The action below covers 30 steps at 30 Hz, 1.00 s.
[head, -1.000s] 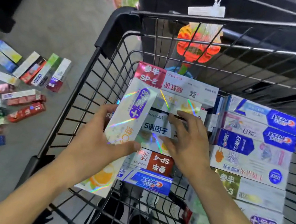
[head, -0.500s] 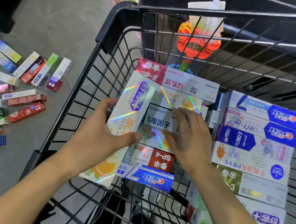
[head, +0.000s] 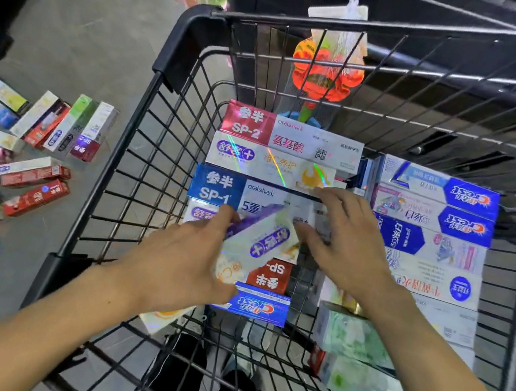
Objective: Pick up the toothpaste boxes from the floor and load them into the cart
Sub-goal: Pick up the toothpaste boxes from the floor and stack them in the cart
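The white box (head: 259, 239) that stood nearly upright in the left hand (head: 182, 261) a moment ago has tipped over and now lies slanted and blurred between the two hands. With it out of the way, the blue SP-1 box (head: 217, 189) shows whole, where before only its middle label was seen. The right hand (head: 347, 243) has spread and slid toward the far end of the stack.

The cart (head: 179, 44) is walled in black wire on every side. Its left half holds one column of boxes, the right half a second column of Crest boxes (head: 468, 225), with bare wire floor nearest the person.

The left hand's fingers reach flat over the white box's near end; whether they grip it, I can't tell. The right hand's fingers lie straight, tips on the SP-1 box just beside it. Many more boxes (head: 35, 160) lie on the floor left of the cart.
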Available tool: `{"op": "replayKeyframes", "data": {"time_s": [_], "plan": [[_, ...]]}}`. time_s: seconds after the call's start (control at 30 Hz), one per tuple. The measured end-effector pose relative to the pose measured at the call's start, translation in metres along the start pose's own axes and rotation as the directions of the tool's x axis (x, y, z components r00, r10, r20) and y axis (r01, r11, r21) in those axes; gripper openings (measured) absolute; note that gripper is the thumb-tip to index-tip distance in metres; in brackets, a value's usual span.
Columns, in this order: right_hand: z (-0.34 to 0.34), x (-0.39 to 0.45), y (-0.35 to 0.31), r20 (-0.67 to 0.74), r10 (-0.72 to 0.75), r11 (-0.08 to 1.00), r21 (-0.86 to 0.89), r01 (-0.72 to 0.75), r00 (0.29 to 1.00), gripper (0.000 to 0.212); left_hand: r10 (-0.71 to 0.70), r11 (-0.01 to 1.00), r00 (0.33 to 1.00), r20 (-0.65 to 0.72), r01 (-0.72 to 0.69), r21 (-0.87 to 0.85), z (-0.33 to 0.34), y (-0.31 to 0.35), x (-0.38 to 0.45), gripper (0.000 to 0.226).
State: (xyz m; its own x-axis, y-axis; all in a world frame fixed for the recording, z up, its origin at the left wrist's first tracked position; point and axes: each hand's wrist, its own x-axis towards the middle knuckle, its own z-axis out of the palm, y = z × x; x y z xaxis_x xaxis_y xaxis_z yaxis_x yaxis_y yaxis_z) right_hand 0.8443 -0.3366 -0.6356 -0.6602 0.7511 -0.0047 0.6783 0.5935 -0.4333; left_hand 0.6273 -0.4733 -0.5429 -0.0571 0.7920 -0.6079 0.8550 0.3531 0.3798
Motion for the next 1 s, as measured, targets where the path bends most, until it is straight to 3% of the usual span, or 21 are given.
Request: {"op": "replayKeyframes", "data": {"time_s": [0.1,0.27,0.33,0.57,0.77,0.9,1.0], "plan": [[-0.009,-0.008,0.008,-0.035,-0.001,1.000,0.006,0.001,0.999,0.058,0.147,0.938,0.987,0.057,-0.158,0.310,0.002,0.007,0.018,0.078],[-0.014,-0.013,0.008,-0.047,0.002,1.000,0.015,-0.001,0.999,0.059,0.404,0.785,0.915,0.000,-0.346,0.513,0.016,0.003,0.048,0.070],[-0.011,-0.013,0.008,-0.024,-0.004,1.000,0.015,0.005,1.000,0.061,0.457,0.741,0.888,-0.059,-0.343,0.578,0.022,-0.004,0.056,0.066],[0.001,-0.014,0.001,0.031,-0.078,0.997,-0.020,0.079,0.996,0.065,0.471,0.771,0.838,-0.275,-0.240,0.590,0.030,-0.019,0.059,0.071],[0.006,-0.016,-0.004,0.113,-0.076,0.994,-0.068,0.084,0.991,0.068,0.391,0.795,0.875,-0.287,-0.162,0.585,0.029,-0.029,0.059,0.087],[-0.005,-0.013,-0.012,0.148,-0.057,0.990,-0.117,0.075,0.987,0.070,0.360,0.832,0.895,-0.264,-0.180,0.525,0.017,-0.026,0.051,0.080],[-0.026,-0.005,-0.027,0.120,-0.063,0.990,-0.118,0.078,0.991,0.071,0.319,0.863,0.891,-0.324,-0.132,0.488,-0.001,-0.017,0.038,0.080]]}}
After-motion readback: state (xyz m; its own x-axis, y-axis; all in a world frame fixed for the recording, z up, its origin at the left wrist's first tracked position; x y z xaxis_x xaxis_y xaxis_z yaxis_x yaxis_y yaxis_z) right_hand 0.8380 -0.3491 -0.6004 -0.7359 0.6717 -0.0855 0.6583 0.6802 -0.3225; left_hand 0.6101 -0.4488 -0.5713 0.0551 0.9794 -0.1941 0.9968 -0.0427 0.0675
